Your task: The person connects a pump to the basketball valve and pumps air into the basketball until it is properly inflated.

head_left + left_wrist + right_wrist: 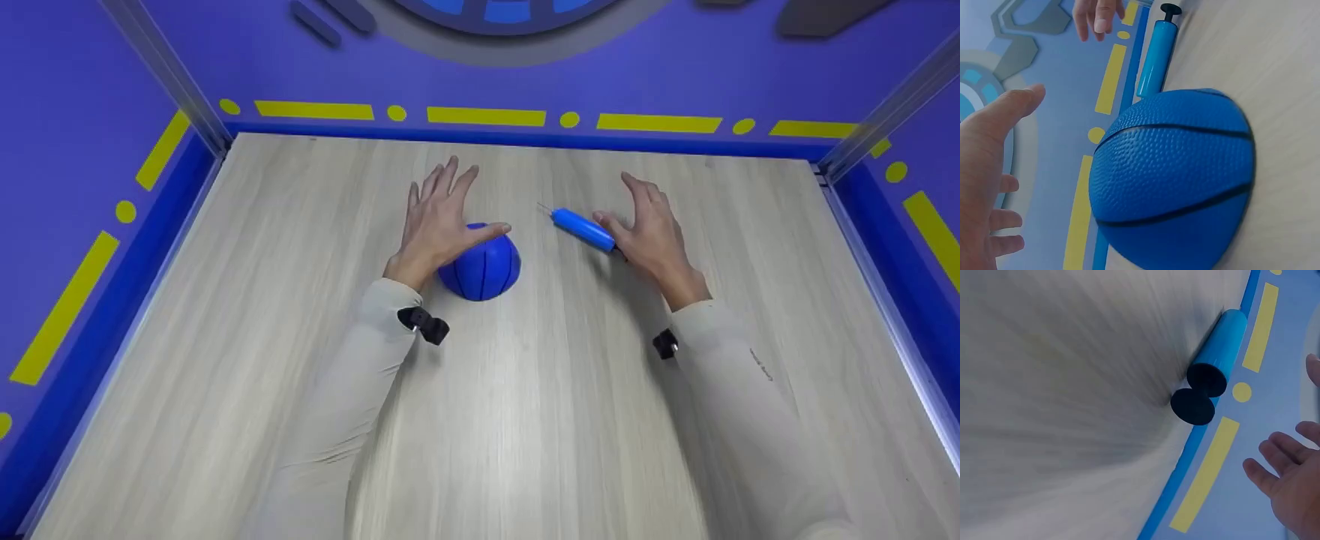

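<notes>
A blue rubber ball (481, 271) with black basketball lines sits on the table, and it looks misshapen and partly flat in the left wrist view. My left hand (436, 231) hovers at its far left side, fingers spread, the thumb overlapping the ball's top in the head view. To the right of the ball lies a small blue hand pump (583, 229), its thin needle pointing to the far left. The pump's black handle (1192, 406) shows in the right wrist view. Close beside the pump is my right hand (654, 236), fingers extended and holding nothing.
Blue panels with yellow dashes and dots (486, 116) wall in the pale wood-grain table (525, 420) at the back and both sides. Metal posts (176, 75) stand at the back corners. A black camera mount (424, 324) is strapped on the left wrist.
</notes>
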A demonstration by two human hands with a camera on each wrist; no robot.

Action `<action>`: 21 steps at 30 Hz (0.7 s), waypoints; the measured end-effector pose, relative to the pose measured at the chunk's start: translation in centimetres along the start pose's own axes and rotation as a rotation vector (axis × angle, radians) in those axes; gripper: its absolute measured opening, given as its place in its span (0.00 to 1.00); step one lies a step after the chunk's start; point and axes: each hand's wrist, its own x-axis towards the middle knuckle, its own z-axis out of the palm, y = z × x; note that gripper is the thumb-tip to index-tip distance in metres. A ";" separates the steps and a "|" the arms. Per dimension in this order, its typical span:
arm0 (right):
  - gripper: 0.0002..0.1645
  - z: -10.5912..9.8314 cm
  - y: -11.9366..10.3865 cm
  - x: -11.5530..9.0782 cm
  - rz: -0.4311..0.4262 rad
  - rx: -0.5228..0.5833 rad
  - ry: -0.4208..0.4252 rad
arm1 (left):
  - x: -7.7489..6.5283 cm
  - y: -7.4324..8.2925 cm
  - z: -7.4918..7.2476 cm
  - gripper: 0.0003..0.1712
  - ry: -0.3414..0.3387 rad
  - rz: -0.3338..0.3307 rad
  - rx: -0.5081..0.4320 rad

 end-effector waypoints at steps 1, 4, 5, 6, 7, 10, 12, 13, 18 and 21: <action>0.46 0.1 0.1 0.0 0.010 0.009 -0.003 | -0.1 0.0 0.1 0.63 0.001 0.003 -0.015; 0.45 0.6 0.2 -0.1 0.033 0.047 -0.017 | -0.4 0.0 0.7 0.63 0.000 0.006 -0.056; 0.45 0.8 0.3 -0.1 0.040 0.054 -0.023 | -0.5 0.0 0.8 0.63 -0.002 0.005 -0.068; 0.44 1.0 0.3 -0.1 0.047 0.066 -0.031 | -0.7 0.0 1.0 0.63 -0.005 0.003 -0.078; 0.44 1.2 0.4 -0.1 0.052 0.073 -0.041 | -0.8 0.0 1.2 0.63 -0.009 -0.001 -0.087; 0.43 1.7 0.6 -0.2 0.067 0.089 -0.072 | -1.2 0.0 1.8 0.64 -0.017 -0.007 -0.107; 0.43 1.9 0.7 -0.2 0.082 0.108 -0.090 | -1.4 0.0 2.0 0.64 -0.022 -0.003 -0.115; 0.43 2.0 0.7 -0.2 0.089 0.114 -0.097 | -1.5 0.0 2.1 0.64 -0.026 -0.001 -0.120; 0.43 2.3 0.7 -0.1 0.137 0.149 -0.154 | -1.7 0.0 2.5 0.66 -0.059 -0.004 -0.145; 0.43 2.5 0.6 -0.1 0.170 0.154 -0.190 | -1.7 0.0 2.8 0.67 -0.065 -0.003 -0.160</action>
